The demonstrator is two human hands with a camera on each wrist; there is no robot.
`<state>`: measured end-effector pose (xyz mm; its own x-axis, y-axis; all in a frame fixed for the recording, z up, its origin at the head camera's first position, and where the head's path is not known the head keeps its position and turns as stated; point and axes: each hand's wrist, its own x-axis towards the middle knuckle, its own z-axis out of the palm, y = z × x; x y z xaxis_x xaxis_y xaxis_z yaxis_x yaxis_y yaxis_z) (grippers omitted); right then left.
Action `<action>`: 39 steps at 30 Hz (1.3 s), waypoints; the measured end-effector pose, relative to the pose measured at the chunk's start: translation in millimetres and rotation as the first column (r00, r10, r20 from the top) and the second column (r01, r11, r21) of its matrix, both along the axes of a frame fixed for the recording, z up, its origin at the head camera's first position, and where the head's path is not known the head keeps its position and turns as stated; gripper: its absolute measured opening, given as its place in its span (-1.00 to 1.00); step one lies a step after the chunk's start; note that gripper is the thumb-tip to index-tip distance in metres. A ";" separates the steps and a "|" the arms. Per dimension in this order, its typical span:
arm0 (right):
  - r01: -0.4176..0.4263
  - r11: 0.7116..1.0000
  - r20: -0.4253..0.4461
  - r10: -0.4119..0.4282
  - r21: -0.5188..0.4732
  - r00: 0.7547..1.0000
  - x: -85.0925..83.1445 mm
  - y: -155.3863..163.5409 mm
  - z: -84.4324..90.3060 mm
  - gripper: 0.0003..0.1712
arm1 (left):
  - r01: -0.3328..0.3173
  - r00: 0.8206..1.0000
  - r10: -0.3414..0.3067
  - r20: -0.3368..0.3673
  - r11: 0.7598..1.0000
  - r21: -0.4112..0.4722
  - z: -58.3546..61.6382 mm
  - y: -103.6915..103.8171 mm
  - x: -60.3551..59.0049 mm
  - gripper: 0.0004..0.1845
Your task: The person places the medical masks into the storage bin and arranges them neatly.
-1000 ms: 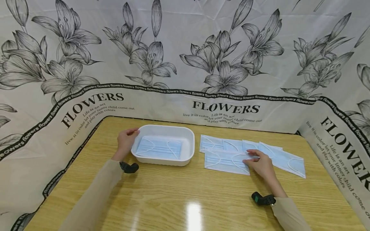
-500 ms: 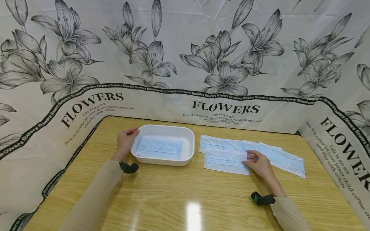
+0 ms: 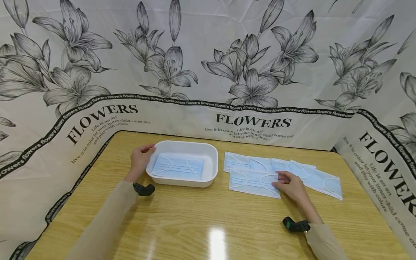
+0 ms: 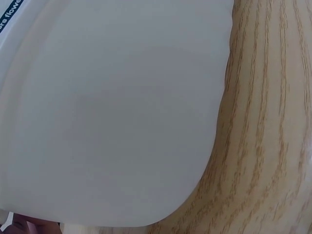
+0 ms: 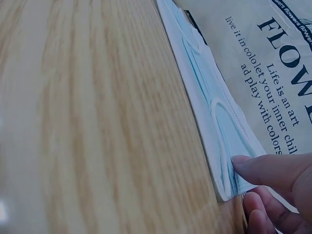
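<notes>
My right hand (image 3: 292, 187) pinches the right end of a light-blue face mask (image 3: 248, 182), the nearest of the pile. In the right wrist view the thumb (image 5: 265, 170) lies on top of this mask by its white ear loop, with fingers below its edge. A white plastic basin (image 3: 208, 178) stands left of the masks, and a blue face mask (image 3: 177, 168) lies flat inside it. At the basin's left rim, my left hand (image 3: 140, 160) holds the edge. Its fingers are mostly hidden in the left wrist view, where the basin's wall (image 4: 117, 112) fills most of the picture.
Several more face masks (image 3: 312, 175) overlap in a row behind and right of the pinched one. Everything rests on a wood-grain table (image 3: 182, 224). A white flower-printed cloth (image 3: 195, 121) stands along the table's back and sides.
The right hand's fingers have shifted slightly at the mask's end. Both hands, the basin and the masks otherwise stay in place, while the head view has shifted very slightly.
</notes>
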<state>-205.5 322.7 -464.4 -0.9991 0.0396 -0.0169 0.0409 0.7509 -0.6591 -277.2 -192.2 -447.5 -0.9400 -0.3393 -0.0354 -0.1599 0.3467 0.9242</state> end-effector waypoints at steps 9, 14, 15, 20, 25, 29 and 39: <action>0.006 1.000 -0.045 -0.005 0.009 0.999 -1.3 0.6 -2.1 -0.41 | 0.002 1.000 -0.002 0.008 1.000 0.004 1.2 -0.7 0.3 -0.61; 0.003 1.000 -0.073 -0.003 0.003 0.997 -1.2 0.6 -2.4 -0.44 | 0.004 1.000 -0.004 0.003 1.000 0.001 1.7 -0.5 0.3 -0.61; 0.004 1.000 -0.077 -0.004 0.002 0.997 -1.0 0.4 -2.1 -0.45 | 0.005 1.000 -0.005 0.003 1.000 -0.002 1.9 -0.4 0.4 -0.61; 0.005 1.000 -0.074 -0.004 0.010 0.997 1.0 -0.4 0.5 -0.47 | 0.007 1.000 -0.007 0.003 1.000 -0.008 2.7 0.2 1.5 -0.60; 0.017 1.000 -0.067 -0.016 0.018 0.998 4.7 -2.2 4.2 -0.49 | 0.008 1.000 -0.008 0.008 1.000 -0.005 4.3 0.9 2.7 -0.60; 0.023 1.000 -0.071 -0.022 0.015 0.997 7.2 -3.3 7.7 -0.52 | 0.010 1.000 -0.010 0.019 1.000 0.001 4.7 0.6 3.0 -0.60; 0.021 1.000 -0.061 -0.022 -0.014 0.998 12.0 -3.7 18.5 -0.53 | 0.008 1.000 -0.008 0.027 1.000 0.020 5.8 0.3 2.9 -0.60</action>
